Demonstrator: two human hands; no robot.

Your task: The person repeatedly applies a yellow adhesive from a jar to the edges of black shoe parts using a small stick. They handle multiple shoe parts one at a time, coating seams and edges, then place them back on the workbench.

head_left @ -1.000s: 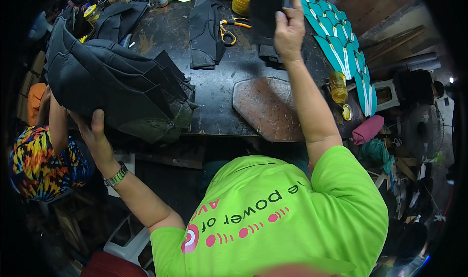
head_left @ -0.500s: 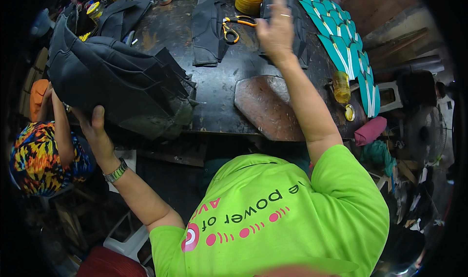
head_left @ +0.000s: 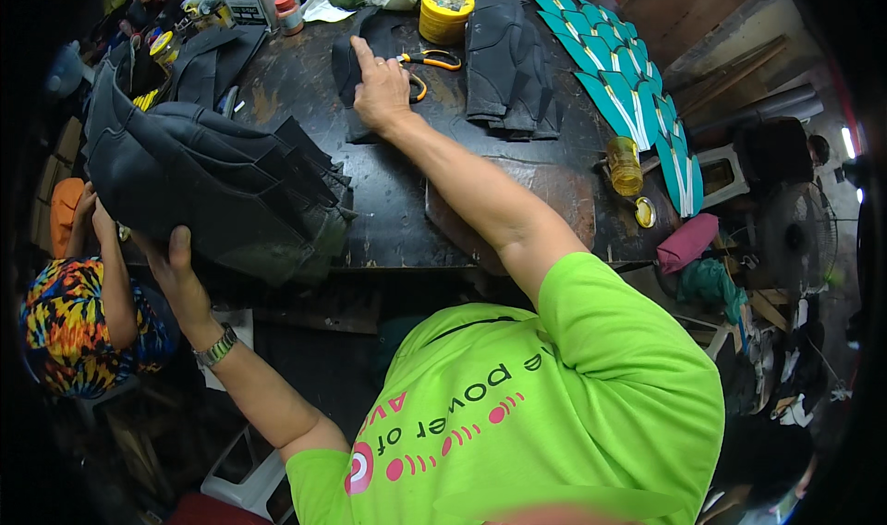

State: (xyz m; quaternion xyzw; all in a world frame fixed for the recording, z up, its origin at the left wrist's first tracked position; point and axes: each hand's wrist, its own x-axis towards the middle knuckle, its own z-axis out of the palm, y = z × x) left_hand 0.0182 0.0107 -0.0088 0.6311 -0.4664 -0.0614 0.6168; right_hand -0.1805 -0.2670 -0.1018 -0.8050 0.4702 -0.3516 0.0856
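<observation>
1. Left hand [head_left: 177, 271]: grasping a thick stack of black pieces [head_left: 203, 174], thumb over the near edge, other fingers hidden beneath. Stack leans over the left front of the surface [head_left: 388, 211].
2. Right hand [head_left: 382, 86]: stretched out at the left black pile [head_left: 365, 40], index finger extended; can't tell whether it presses, grips or just touches.
3. Done, as far as shown: black pieces lie on the surface in two piles, the left one partly under the right hand, the right black pile [head_left: 504, 63] beside the yellow tub [head_left: 445, 15], no hand on it.
4. Left, judging by thickness: most of the stack, looks like many layers not yet laid out; exact count can't be read.
5. Orange-handled tool [head_left: 430, 60] between the piles, unheld.
6. Teal pieces [head_left: 614, 96] with white strips overlap in rows at right, untouched; seem a separate batch.
</observation>
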